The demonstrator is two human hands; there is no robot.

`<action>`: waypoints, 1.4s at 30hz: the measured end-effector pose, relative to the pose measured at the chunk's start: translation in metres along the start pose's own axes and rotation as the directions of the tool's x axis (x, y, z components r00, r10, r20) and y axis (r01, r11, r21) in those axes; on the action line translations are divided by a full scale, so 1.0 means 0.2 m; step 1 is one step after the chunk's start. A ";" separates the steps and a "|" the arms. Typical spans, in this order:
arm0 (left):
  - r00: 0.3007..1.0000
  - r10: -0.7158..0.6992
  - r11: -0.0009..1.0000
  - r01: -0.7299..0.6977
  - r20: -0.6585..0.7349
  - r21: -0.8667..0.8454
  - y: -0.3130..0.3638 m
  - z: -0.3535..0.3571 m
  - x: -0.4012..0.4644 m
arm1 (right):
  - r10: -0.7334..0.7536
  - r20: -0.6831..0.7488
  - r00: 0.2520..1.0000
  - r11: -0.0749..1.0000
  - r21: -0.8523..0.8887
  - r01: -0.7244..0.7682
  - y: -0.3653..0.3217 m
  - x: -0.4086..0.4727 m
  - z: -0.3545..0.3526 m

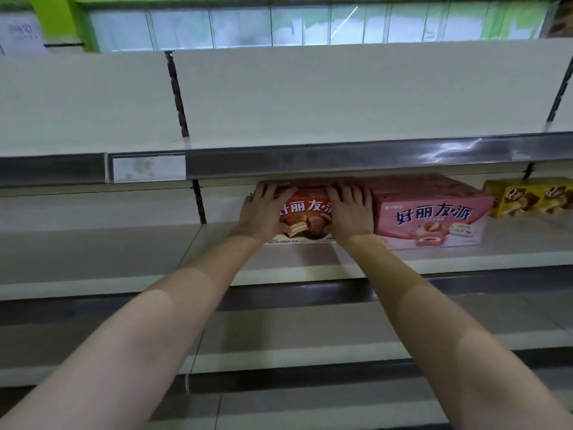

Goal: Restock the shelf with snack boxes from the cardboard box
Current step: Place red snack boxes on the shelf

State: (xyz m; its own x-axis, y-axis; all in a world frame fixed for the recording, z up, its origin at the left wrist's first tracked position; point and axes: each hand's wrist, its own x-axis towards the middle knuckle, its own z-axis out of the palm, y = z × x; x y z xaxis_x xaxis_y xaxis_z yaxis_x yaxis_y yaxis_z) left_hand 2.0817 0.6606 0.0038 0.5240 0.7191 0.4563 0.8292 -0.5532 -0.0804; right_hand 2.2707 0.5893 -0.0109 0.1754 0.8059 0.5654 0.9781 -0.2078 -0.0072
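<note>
Both hands on a red snack box [305, 215], sitting on the white shelf board [434, 259] under the grey price rail [341, 159] of the shelf above. Box front: red, white Chinese lettering, pictures of chocolate-coated pies, one cut open showing a white filling; a white strip runs along the bottom edge. Left hand [262, 212] holds the box's left end, fingers spread and laid over the top edge, thumb side on the front. Right hand [350, 211] holds the right end, fingers lying over the top, palm on the front face. Just right of the red box, touching or nearly touching, a pink snack box [431, 212] with the same lettering in blue and strawberry pies. Further right of the red box, apart from the pink one, a yellow snack box [530, 197].
</note>
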 end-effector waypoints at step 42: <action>0.985 0.139 0.975 -0.154 -0.103 -0.161 0.17 -0.20 -0.42 | 0.152 0.054 0.987 0.985 0.070 -0.156 -0.18 -0.44 -0.28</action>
State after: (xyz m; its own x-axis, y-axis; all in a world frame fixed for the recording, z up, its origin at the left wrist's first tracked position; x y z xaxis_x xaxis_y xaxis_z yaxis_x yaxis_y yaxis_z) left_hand 2.0578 0.5653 -0.0013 0.6111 0.5884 0.5295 0.6961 -0.7179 -0.0056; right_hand 2.2145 0.4946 -0.0152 0.3282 0.7937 0.5122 0.9442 -0.2916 -0.1532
